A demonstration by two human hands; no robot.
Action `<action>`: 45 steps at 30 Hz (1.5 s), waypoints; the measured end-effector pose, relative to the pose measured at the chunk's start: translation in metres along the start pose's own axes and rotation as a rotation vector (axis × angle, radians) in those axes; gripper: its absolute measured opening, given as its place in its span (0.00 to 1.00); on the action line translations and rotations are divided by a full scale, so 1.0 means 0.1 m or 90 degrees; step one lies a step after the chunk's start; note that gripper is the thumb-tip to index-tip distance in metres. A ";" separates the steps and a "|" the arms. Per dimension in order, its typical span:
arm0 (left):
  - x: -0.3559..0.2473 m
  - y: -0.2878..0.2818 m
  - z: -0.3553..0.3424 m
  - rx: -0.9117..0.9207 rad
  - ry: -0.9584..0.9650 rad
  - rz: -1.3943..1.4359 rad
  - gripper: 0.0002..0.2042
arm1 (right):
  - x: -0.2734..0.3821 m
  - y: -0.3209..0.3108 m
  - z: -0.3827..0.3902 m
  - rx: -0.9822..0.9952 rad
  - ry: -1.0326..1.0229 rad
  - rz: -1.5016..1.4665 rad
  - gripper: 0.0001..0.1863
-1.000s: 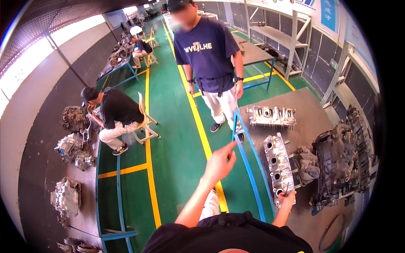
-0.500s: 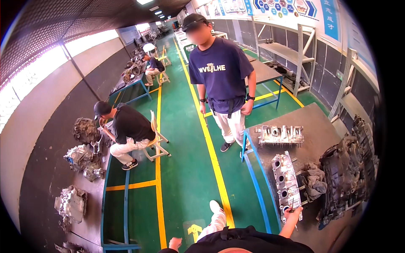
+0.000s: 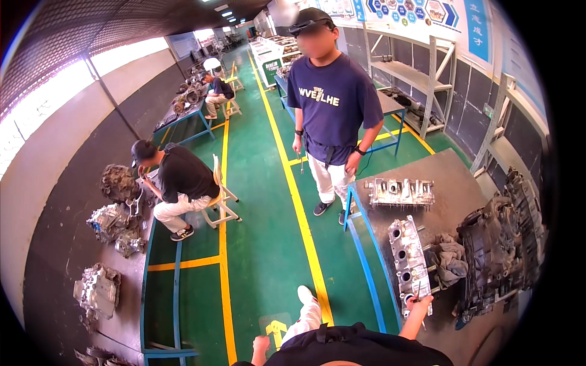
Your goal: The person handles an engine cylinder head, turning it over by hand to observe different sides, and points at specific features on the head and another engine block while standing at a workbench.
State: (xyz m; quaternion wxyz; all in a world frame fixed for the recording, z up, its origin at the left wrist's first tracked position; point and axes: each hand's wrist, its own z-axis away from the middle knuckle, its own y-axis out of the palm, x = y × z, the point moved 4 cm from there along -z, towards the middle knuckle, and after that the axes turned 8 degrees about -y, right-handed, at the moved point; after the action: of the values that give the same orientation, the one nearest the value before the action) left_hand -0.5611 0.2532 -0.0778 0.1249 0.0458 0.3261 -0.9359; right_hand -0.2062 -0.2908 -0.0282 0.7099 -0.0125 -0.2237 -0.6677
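Observation:
My right hand (image 3: 417,307) is over the near end of a silvery cylinder head (image 3: 408,256) lying on the right-hand table. Its fingers are closed on a thin dark tool (image 3: 419,291) that points upward; its exact kind is too small to tell. Low in the view, my left hand (image 3: 261,344) hangs beside my leg above the green floor, with the fingers curled in and nothing seen in them. A second cylinder head (image 3: 401,192) lies crosswise farther back on the same table. A crumpled grey rag (image 3: 450,261) lies just right of the nearer head.
A dark engine block (image 3: 497,250) stands at the table's right. A standing person (image 3: 332,100) in a navy shirt holds a slim metal tool (image 3: 301,163) beyond the table's corner. Seated people work at a left-hand bench (image 3: 131,299) bearing gearbox parts. A metal shelf (image 3: 415,76) lines the right wall.
My left hand has risen slightly into view. My right hand stays by the cylinder head's near end with the tool. The standing person has shifted right, and the view has moved slightly.

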 end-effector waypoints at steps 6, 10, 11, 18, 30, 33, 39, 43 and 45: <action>-0.27 -0.04 -0.12 -0.017 0.055 -0.005 0.12 | 0.02 -0.01 0.01 0.034 -0.006 0.000 0.35; -0.22 0.01 -0.13 -0.016 0.044 0.000 0.13 | 0.00 0.05 0.26 -0.005 -0.017 0.017 0.35; -0.17 0.02 -0.14 -0.016 0.043 0.001 0.13 | 0.00 0.04 0.22 -0.004 -0.017 0.018 0.35; 0.18 0.08 0.20 0.040 0.008 -0.077 0.13 | 0.00 0.07 0.29 -0.012 -0.013 0.039 0.35; 0.10 0.10 0.39 0.061 -0.009 -0.049 0.17 | 0.01 0.03 0.12 -0.022 -0.002 0.041 0.35; 0.07 0.14 0.24 0.102 -0.007 -0.028 0.17 | 0.03 0.02 0.02 -0.008 -0.009 0.037 0.35; 0.04 0.21 0.21 0.113 -0.041 0.048 0.13 | 0.02 0.03 0.07 -0.019 -0.032 0.028 0.35; 0.01 0.27 0.17 0.122 -0.026 0.032 0.12 | 0.02 0.05 0.08 -0.039 0.000 0.043 0.35; 0.08 0.32 0.27 0.139 -0.003 0.130 0.12 | 0.03 0.00 0.10 -0.057 0.002 0.043 0.36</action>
State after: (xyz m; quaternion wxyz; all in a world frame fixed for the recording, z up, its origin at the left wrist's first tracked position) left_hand -0.5606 0.2107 -0.0775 0.2143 0.0900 0.2155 -0.9484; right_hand -0.2089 -0.2906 -0.0175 0.7309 -0.0506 -0.1917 -0.6530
